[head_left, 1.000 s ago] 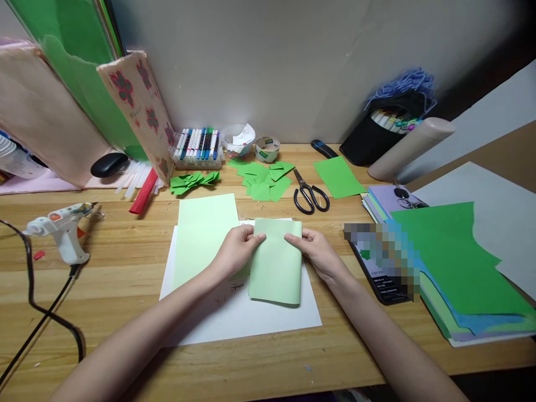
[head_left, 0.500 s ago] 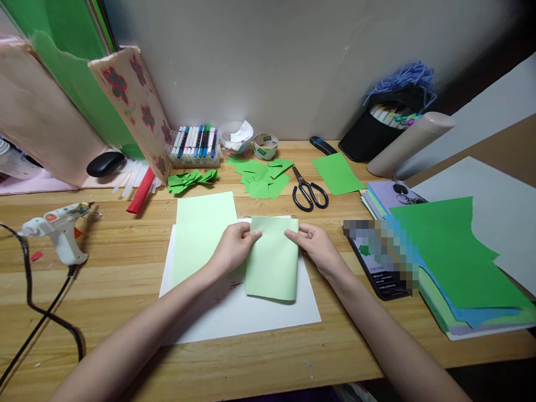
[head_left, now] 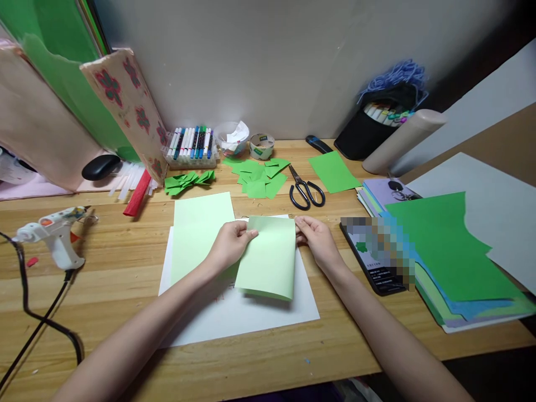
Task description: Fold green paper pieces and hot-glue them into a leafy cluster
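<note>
A light green sheet folded over on itself (head_left: 268, 259) is held just above a white sheet (head_left: 259, 315) on the wooden desk. My left hand (head_left: 229, 243) pinches its top left corner. At the top right corner, my right hand (head_left: 318, 240) pinches the edge. The fold bulges at the near end and is slightly lifted. A second flat light green sheet (head_left: 196, 231) lies to the left, partly under my left hand.
Black scissors (head_left: 305, 192), green paper scraps (head_left: 259, 176), a tape roll (head_left: 259, 146) and a marker box (head_left: 190, 146) sit behind. A glue gun (head_left: 52, 234) with its cord lies left. A stack of coloured paper (head_left: 452, 262) and a dark phone-like thing (head_left: 377, 268) lie right.
My right hand slid from the sheet's top face to its top right corner. The folded sheet tilted a little and its near end lifted off the white sheet.
</note>
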Motion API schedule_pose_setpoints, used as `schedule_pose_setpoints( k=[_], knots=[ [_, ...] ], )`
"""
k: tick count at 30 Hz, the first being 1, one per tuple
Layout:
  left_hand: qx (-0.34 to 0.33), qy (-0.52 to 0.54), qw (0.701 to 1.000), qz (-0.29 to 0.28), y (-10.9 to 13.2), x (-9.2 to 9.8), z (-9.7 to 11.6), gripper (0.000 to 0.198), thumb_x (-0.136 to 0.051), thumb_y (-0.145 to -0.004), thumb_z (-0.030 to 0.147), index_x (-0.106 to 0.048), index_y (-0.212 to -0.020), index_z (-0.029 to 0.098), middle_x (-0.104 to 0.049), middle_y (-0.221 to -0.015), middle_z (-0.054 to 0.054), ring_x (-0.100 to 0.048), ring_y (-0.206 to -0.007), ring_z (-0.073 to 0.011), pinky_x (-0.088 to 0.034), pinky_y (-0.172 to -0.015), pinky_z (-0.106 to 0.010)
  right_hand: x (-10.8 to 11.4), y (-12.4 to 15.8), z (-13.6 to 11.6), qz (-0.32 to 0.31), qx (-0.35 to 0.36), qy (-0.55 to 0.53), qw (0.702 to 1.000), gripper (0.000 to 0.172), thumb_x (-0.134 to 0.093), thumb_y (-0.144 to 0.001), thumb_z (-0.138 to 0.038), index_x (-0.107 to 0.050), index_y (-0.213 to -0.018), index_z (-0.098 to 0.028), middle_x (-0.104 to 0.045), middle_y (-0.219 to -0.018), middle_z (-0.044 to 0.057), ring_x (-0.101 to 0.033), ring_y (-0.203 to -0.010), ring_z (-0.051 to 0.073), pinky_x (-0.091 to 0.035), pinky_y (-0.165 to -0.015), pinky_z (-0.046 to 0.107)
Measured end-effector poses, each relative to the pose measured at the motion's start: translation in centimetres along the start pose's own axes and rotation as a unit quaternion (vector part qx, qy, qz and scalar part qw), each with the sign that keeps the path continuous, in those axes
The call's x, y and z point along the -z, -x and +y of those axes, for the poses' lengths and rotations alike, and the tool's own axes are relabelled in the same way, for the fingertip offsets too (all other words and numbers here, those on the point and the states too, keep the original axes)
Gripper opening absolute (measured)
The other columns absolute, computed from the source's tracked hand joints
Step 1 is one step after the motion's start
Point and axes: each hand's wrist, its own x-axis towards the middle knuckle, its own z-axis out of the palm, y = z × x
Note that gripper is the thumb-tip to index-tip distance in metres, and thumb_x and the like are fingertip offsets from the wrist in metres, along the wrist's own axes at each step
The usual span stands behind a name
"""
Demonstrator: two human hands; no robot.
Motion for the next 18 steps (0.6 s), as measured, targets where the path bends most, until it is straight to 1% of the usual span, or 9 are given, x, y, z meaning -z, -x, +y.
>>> schedule_pose_setpoints(
  k=[3,5,7,8,10,12,14,16,18],
  knots=[
    [0.011,0.03,0.999,0.0,0.02,0.03,-0.05,0.031,-0.059,-0.07,0.04,-0.047,-0.055,0.015,-0.03,-0.049,0.006,-0.027,-0.046,-0.0068,-0.019,-0.044,-0.021,0.0,0.04,-0.33,0.01,0.003,-0.002,1.0,0.035,-0.062,-0.07,-0.05,-0.063,-0.08,-0.017,-0.062,-0.066,0.001,-0.056,-0.055,0.011,-0.046,-0.053,0.022],
    [0.019,0.051,0.999,-0.003,0.08,0.02,0.06,0.029,-0.06,-0.068,0.041,-0.053,-0.058,0.014,-0.039,-0.049,0.004,-0.034,-0.047,-0.0082,-0.023,-0.045,-0.021,-0.05,0.26,-0.59,-0.024,-0.009,0.012,1.0,0.035,-0.063,-0.07,-0.048,-0.064,-0.084,-0.017,-0.063,-0.067,0.001,-0.057,-0.058,0.012,-0.047,-0.055,0.023],
    [0.031,0.073,0.997,-0.01,0.18,-0.02,0.3,0.029,-0.061,-0.068,0.042,-0.057,-0.062,0.013,-0.047,-0.051,0.002,-0.041,-0.048,-0.0101,-0.028,-0.045,-0.022,-0.14,0.51,-0.75,-0.057,-0.032,0.03,0.997,0.033,-0.067,-0.067,-0.046,-0.064,-0.079,-0.016,-0.063,-0.064,0.001,-0.058,-0.057,0.014,-0.047,-0.055,0.025],
    [0.041,0.086,0.995,-0.013,0.24,-0.05,0.46,0.03,-0.061,-0.067,0.043,-0.058,-0.064,0.013,-0.05,-0.053,0.001,-0.044,-0.05,-0.0113,-0.03,-0.046,-0.022,-0.18,0.6,-0.78,-0.061,-0.039,0.035,0.997,0.032,-0.068,-0.065,-0.046,-0.064,-0.075,-0.016,-0.063,-0.062,0.001,-0.058,-0.056,0.014,-0.046,-0.054,0.026],
    [0.062,0.12,0.991,-0.029,0.38,-0.1,0.75,0.033,-0.062,-0.067,0.045,-0.06,-0.068,0.012,-0.057,-0.058,-0.002,-0.05,-0.054,-0.0138,-0.035,-0.048,-0.023,-0.22,0.68,-0.75,-0.044,-0.036,0.036,0.998,0.031,-0.068,-0.065,-0.046,-0.063,-0.071,-0.016,-0.063,-0.06,0.001,-0.057,-0.054,0.015,-0.046,-0.053,0.026],
    [0.078,0.149,0.984,-0.065,0.51,-0.13,0.92,0.035,-0.063,-0.067,0.046,-0.061,-0.072,0.011,-0.061,-0.064,-0.005,-0.055,-0.058,-0.0156,-0.039,-0.052,-0.024,-0.15,0.62,-0.68,-0.019,-0.022,0.033,0.999,0.031,-0.069,-0.064,-0.046,-0.062,-0.07,-0.016,-0.064,-0.06,0.001,-0.057,-0.054,0.014,-0.045,-0.053,0.026],
    [0.094,0.152,0.979,-0.099,0.6,-0.12,0.9,0.036,-0.065,-0.066,0.046,-0.061,-0.072,0.01,-0.063,-0.067,-0.006,-0.056,-0.059,-0.0157,-0.04,-0.053,-0.025,0.0,0.49,-0.61,-0.005,-0.009,0.031,0.999,0.032,-0.069,-0.064,-0.047,-0.063,-0.071,-0.016,-0.065,-0.061,0.001,-0.059,-0.056,0.015,-0.046,-0.055,0.027],
    [0.113,0.137,0.978,-0.108,0.64,-0.1,0.75,0.037,-0.065,-0.065,0.046,-0.061,-0.071,0.01,-0.063,-0.066,-0.006,-0.056,-0.055,-0.0148,-0.039,-0.051,-0.025,0.16,0.41,-0.59,0.001,-0.004,0.027,1.0,0.033,-0.069,-0.064,-0.047,-0.064,-0.074,-0.016,-0.066,-0.064,0.002,-0.06,-0.058,0.016,-0.048,-0.058,0.028],
    [0.124,0.127,0.979,-0.098,0.62,-0.06,0.59,0.038,-0.064,-0.066,0.047,-0.062,-0.072,0.01,-0.064,-0.066,-0.006,-0.056,-0.053,-0.0147,-0.039,-0.049,-0.024,0.24,0.43,-0.63,-0.013,-0.01,0.017,1.0,0.034,-0.069,-0.066,-0.047,-0.066,-0.079,-0.016,-0.069,-0.07,0.003,-0.062,-0.061,0.016,-0.048,-0.061,0.028]
  ],
)
